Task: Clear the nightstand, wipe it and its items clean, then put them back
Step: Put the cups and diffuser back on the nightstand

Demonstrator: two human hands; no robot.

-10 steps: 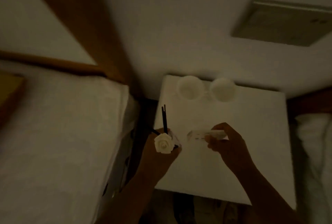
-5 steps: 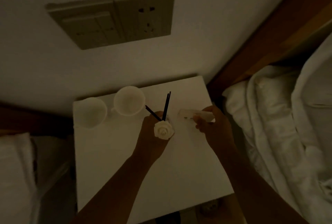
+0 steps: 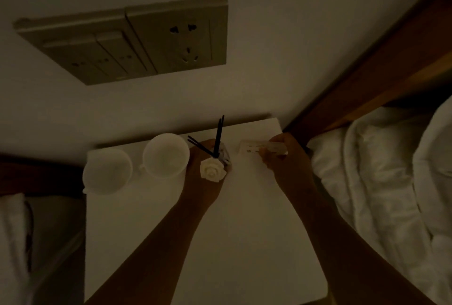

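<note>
The room is dim. A white nightstand fills the lower middle. Two white cups stand side by side at its back left. My left hand is shut on a small reed diffuser with black sticks and a white rose, held low over the back of the top, just right of the cups. My right hand is shut on a small pale oblong object at the back right corner; what it is I cannot tell.
A switch and socket panel sits on the wall above the nightstand. A bed with white bedding and a wooden headboard lies at the right. Another bed's edge is at the left.
The view has swung from the left bed toward the right one. Both hands have carried the diffuser and the pale object toward the back of the nightstand, closer to the cups.
</note>
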